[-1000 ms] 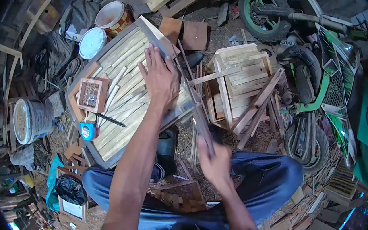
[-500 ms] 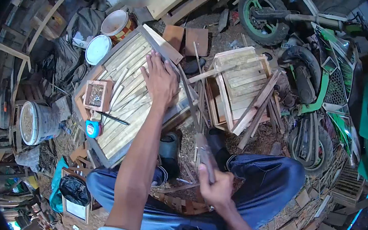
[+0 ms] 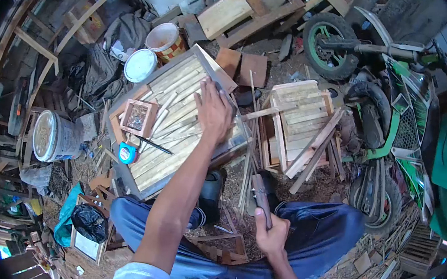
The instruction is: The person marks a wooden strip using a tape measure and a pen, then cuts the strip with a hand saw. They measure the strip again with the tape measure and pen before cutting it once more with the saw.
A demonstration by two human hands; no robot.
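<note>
My left hand (image 3: 215, 111) rests with outstretched fingers on a dark-edged panel of pale wooden slats (image 3: 146, 172), close to its right side. A thin wooden strip (image 3: 278, 110) runs from beside that hand toward the right. My right hand (image 3: 272, 234) is wrapped round a tool (image 3: 263, 195) with a dark handle and a metal part, held upright above my lap; its exact kind I cannot tell. On the panel lie a small wooden box (image 3: 138, 117) with small bits inside, a dark pencil-like stick (image 3: 154, 144) and a blue tape measure (image 3: 128, 153).
A slatted wooden box (image 3: 307, 121) with loose offcuts (image 3: 315, 144) stands at right, before a green motorbike (image 3: 393, 130). Buckets (image 3: 53, 138) and a white lid (image 3: 141, 65) stand at left. Wood scraps cover the ground round my legs.
The view has shifted, so the panel sits lower and further right. My left hand's fingers are closer together. The tool in my right hand has turned and no longer overlaps the panel's edge.
</note>
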